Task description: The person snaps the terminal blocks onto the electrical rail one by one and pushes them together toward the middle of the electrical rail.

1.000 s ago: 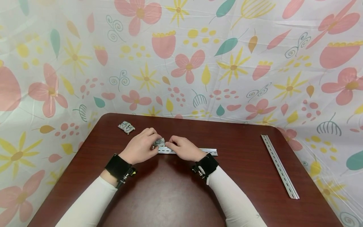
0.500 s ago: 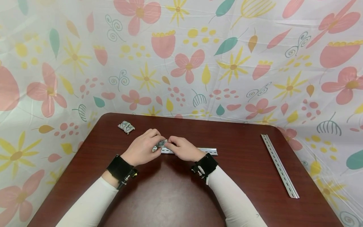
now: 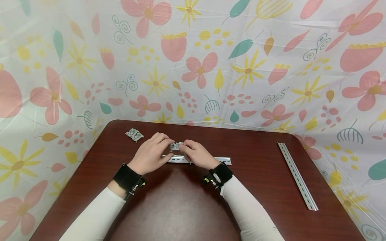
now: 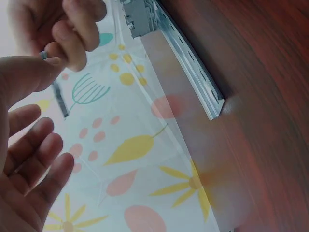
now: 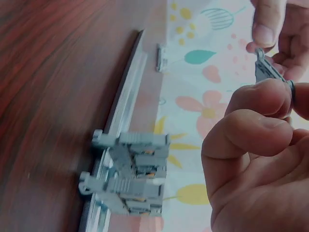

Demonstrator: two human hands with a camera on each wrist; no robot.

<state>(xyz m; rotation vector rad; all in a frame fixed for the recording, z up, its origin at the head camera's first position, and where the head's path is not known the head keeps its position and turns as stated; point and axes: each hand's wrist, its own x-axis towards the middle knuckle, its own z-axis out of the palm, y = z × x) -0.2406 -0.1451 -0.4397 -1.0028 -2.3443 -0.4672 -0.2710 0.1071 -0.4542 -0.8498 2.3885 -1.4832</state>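
Above the near slotted metal DIN rail [image 3: 178, 159], my right hand [image 3: 199, 155] pinches a thin grey terminal block [image 3: 176, 146] between thumb and fingers. My left hand [image 3: 152, 152] is at the block's left end; an index fingertip is close to it or touching, the thumb stands apart below, and in the left wrist view the other fingers [image 4: 41, 150] are loosely spread. Two grey terminal blocks [image 5: 140, 176] stand upright on the rail in the right wrist view; from the head view my right hand mostly hides them.
Several more grey terminal blocks [image 3: 134, 135] lie together at the table's back left. A second slotted rail [image 3: 298, 176] lies slanting on the right side of the brown table [image 3: 178, 207]. A floral cloth [image 3: 199, 70] hangs behind the table.
The terminal block has risen away from the rail and turned flatter into view. My right hand has taken it, and my left thumb has parted from it.
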